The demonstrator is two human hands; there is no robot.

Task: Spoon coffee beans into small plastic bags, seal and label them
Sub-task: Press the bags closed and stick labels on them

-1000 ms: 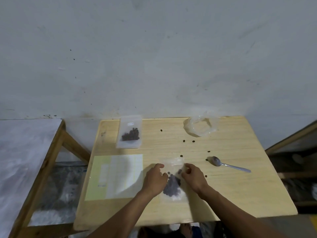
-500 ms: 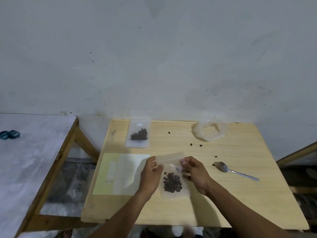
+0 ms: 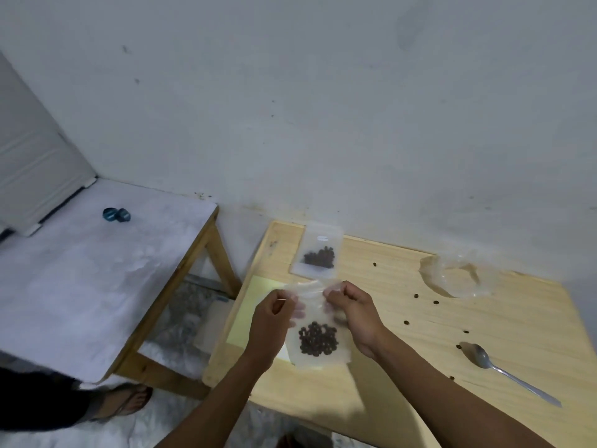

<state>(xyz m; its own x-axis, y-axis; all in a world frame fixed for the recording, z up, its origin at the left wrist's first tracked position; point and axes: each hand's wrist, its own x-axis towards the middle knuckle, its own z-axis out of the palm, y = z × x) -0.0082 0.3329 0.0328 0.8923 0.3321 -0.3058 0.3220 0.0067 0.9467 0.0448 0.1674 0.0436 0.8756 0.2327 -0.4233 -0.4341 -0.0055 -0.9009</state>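
Above the wooden table (image 3: 403, 376), the left hand (image 3: 269, 324) and right hand (image 3: 353, 313) pinch the top corners of a small bag (image 3: 318, 337) of coffee beans, fingers curled onto it, holding it upright.

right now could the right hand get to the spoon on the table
Probably yes, but not while it is busy: the right hand pinches the top of the bag of beans together with the left hand. The spoon lies on bare table to its right, with only scattered beans between.
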